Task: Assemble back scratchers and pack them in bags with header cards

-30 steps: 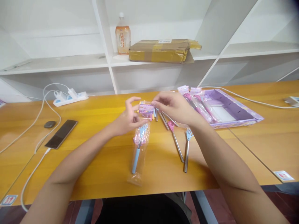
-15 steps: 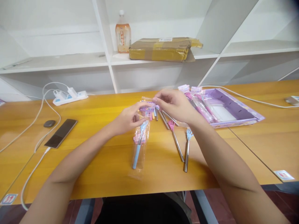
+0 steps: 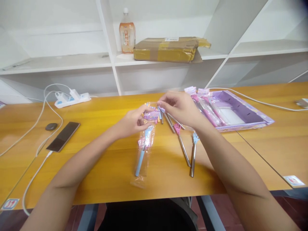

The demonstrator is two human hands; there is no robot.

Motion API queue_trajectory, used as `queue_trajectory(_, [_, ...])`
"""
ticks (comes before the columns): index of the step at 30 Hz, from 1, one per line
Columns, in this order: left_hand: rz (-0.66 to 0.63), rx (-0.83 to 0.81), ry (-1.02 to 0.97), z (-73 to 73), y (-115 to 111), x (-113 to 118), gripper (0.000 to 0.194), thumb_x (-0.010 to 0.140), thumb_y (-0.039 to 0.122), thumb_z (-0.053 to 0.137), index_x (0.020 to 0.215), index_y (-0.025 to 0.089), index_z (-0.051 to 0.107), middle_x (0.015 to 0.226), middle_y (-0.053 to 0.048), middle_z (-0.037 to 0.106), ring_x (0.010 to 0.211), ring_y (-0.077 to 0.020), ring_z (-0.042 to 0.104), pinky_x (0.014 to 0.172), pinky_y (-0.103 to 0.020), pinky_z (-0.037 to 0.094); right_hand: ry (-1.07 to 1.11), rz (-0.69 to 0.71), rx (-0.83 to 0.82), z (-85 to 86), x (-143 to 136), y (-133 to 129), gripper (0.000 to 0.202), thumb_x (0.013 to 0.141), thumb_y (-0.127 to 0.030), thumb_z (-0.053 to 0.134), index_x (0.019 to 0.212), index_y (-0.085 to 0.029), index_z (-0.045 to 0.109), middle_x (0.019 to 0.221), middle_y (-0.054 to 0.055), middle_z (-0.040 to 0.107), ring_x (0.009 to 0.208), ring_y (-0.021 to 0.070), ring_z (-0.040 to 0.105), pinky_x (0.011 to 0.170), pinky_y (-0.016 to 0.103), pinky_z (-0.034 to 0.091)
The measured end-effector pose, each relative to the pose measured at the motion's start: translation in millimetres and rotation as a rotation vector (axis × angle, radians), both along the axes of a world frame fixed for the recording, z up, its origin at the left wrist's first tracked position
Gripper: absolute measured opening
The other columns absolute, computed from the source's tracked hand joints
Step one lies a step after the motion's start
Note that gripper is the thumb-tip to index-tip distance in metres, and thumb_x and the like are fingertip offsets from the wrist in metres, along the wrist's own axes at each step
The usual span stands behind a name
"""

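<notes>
Between thumb and fingers, my left hand [image 3: 133, 122] pinches the top of a clear plastic bag [image 3: 141, 160]. Inside the bag lies a light blue hand-shaped scratcher [image 3: 140, 163], head toward my fingers. My right hand [image 3: 179, 107] has its fingertips pinched near the bag's upper edge; what is between them is too small to make out. Beneath and behind the hands lie pastel handles and metal rods, partly hidden. A pink-headed scratcher [image 3: 183, 144] and a blue-headed one [image 3: 193, 157] rest on the table below my right hand.
At the right a purple box [image 3: 260, 121] holds bagged pink scratchers [image 3: 211, 110]. To the left are a phone [image 3: 63, 137], a small black object [image 3: 51, 126] and a power strip [image 3: 73, 101] with cables. A bottle [image 3: 127, 37] and taped carton [image 3: 166, 51] stand on the shelf.
The purple flap at the bag's top has tilted down toward the table, and the bag's lower end has shifted slightly left and nearer. Both hands have barely moved.
</notes>
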State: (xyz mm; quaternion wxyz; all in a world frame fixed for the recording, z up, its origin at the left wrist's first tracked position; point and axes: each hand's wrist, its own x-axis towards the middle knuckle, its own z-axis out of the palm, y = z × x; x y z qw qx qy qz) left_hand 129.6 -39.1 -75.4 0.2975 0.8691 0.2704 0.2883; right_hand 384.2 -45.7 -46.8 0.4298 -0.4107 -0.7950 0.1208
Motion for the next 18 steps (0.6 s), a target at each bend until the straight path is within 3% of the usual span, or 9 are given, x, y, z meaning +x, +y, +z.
queue_trajectory(3, [-0.009,-0.022,-0.013,-1.6,-0.3,0.8,0.042,0.098,0.032,0.072,0.136,0.026,0.054,0.105,-0.001,0.071,0.062,-0.0079,0.063,0.061,-0.023,0.051,0.004,-0.034,0.034,-0.8,-3.1,0.1,0.029,0.105,-0.046,0.068,0.088,-0.022,0.073,0.084,0.004,0.072,0.074,0.0191,0.061,0.073,0.035,0.044])
queue_trajectory(5, [-0.014,-0.044,-0.071,-5.1,0.0,1.5,0.055,0.098,0.032,0.071,0.147,0.029,0.045,0.116,-0.004,0.07,0.065,-0.0085,0.066,0.062,-0.024,0.053,0.037,-0.043,0.048,0.4,-3.4,-0.1,0.037,0.104,-0.054,0.068,0.086,-0.023,0.073,0.083,0.004,0.071,0.073,0.0193,0.06,0.072,0.035,0.044])
queue_trajectory(9, [-0.016,-0.116,-0.205,-13.9,2.9,1.6,0.083,0.098,0.03,0.073,0.163,0.032,0.02,0.117,-0.006,0.067,0.063,-0.0104,0.068,0.061,-0.027,0.054,0.075,0.142,-0.11,4.1,0.2,-0.8,0.06,0.109,-0.068,0.053,0.074,-0.022,0.071,0.078,0.005,0.068,0.074,0.0198,0.062,0.075,0.036,0.047])
queue_trajectory(12, [-0.011,-0.136,-0.211,-15.9,4.7,0.9,0.084,0.097,0.029,0.076,0.161,0.032,0.022,0.111,-0.004,0.068,0.061,-0.01,0.067,0.061,-0.027,0.053,0.089,0.165,-0.176,1.2,0.4,0.1,0.058,0.106,-0.071,0.057,0.076,-0.023,0.069,0.08,0.005,0.067,0.076,0.0195,0.063,0.076,0.036,0.049])
queue_trajectory(15, [-0.011,-0.142,-0.192,-13.4,3.9,0.6,0.075,0.096,0.03,0.075,0.155,0.03,0.03,0.116,-0.006,0.07,0.062,-0.0088,0.066,0.062,-0.026,0.053,0.11,0.178,-0.275,-6.9,-3.8,1.4,0.044,0.095,-0.068,0.076,0.094,-0.025,0.069,0.085,0.002,0.07,0.075,0.019,0.064,0.072,0.035,0.05])
queue_trajectory(18, [-0.008,-0.145,-0.18,-10.4,2.2,0.3,0.067,0.096,0.031,0.075,0.15,0.028,0.035,0.116,-0.006,0.071,0.063,-0.0098,0.067,0.063,-0.026,0.053,0.164,0.205,-0.351,-13.6,-9.7,0.7,0.043,0.09,-0.062,0.084,0.109,-0.027,0.066,0.091,0.002,0.072,0.074,0.0186,0.066,0.069,0.034,0.051])
